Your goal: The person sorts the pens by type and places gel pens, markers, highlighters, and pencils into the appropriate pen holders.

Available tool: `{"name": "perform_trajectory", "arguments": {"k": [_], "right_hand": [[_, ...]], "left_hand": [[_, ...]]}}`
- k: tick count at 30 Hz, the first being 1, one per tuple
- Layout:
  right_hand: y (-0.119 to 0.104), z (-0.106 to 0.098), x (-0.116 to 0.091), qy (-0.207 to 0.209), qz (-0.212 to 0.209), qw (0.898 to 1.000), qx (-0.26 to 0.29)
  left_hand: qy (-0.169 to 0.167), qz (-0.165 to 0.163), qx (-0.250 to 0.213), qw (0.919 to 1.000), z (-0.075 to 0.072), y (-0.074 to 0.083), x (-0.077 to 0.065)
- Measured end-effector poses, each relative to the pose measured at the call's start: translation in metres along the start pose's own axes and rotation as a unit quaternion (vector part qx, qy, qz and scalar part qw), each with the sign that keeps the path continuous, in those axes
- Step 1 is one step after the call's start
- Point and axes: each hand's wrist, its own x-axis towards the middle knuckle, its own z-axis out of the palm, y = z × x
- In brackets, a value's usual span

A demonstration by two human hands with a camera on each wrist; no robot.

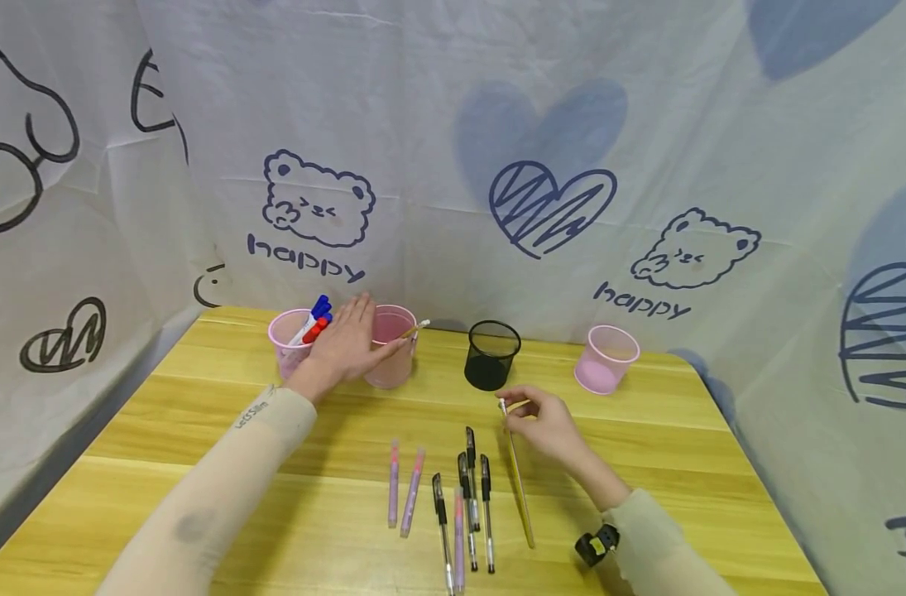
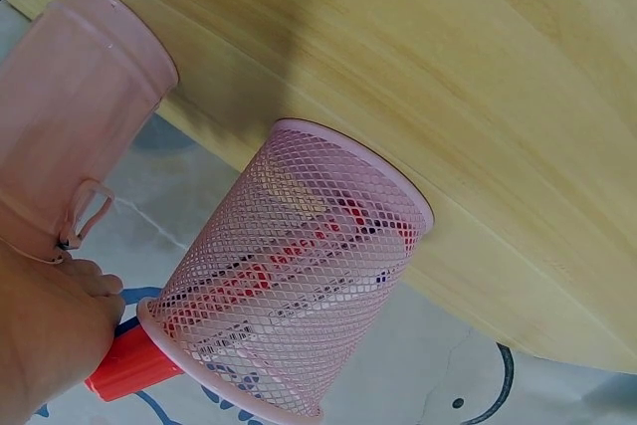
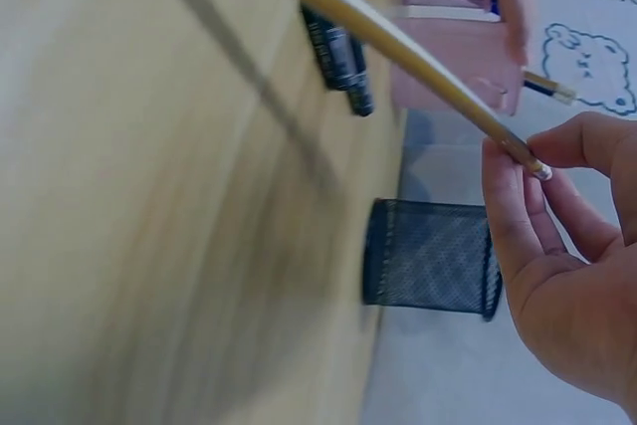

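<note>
With thumb and fingertips, my right hand (image 1: 545,420) pinches a yellow pencil (image 1: 517,480) near its white eraser end. The pencil slants down toward the near side, beside the black gel pens. My left hand (image 1: 348,338) lies over the rim of the solid pink cup (image 1: 389,371), fingers stretched out toward the curtain. Another pencil (image 3: 547,85) leans out of that cup near the left thumb. Just left of it, the pink mesh cup (image 2: 299,256) holds a red marker (image 2: 134,363) and blue-capped markers (image 1: 320,306), partly behind the left hand.
A black mesh cup (image 1: 490,368) and a second pink cup (image 1: 601,372) stand along the back of the wooden table (image 1: 333,505). Several black gel pens (image 1: 486,505) and purple-pink highlighters (image 1: 411,494) lie in front. A printed curtain (image 1: 423,165) hangs behind.
</note>
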Motion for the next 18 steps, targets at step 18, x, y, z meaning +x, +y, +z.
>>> {"name": "perform_trajectory", "arguments": {"k": [18], "right_hand": [[-0.032, -0.011, 0.001, 0.059, -0.066, 0.996, 0.003]], "left_hand": [[0.002, 0.001, -0.002, 1.0000, 0.001, 0.000, 0.000]]}}
